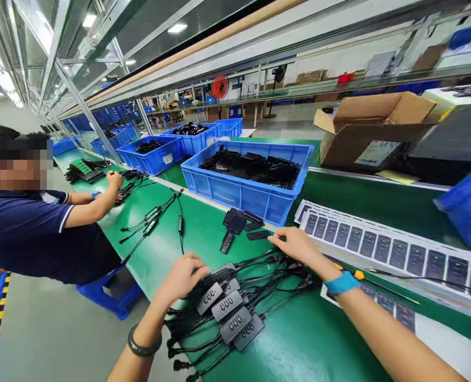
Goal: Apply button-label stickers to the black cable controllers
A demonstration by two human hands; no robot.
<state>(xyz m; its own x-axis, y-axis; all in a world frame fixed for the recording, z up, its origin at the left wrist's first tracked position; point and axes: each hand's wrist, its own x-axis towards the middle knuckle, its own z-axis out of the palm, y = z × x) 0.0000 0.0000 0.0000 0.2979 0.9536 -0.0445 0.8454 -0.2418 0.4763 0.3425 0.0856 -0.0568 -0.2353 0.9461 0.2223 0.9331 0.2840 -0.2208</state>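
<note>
My right hand (294, 245) is closed in a pinch at the near end of a flat black plastic cover (258, 235), beside a small heap of similar covers (233, 222). My left hand (182, 278), loosely curved with thumb and fingers apart, is at the upper left edge of a pile of black cabled boxes (227, 305); whether it touches the top one is hard to see. Their cables spread both ways across the green bench (299, 339), some ending in round connectors (179, 365).
A blue bin (243, 193) of black covers stands behind the heap. Sheets of dark labels (350, 239) lie at right, near a screwdriver (358, 274). Cabled units (150, 225) lie at left, where a co-worker (24, 228) sits handling cables. An open carton (362, 138) stands behind.
</note>
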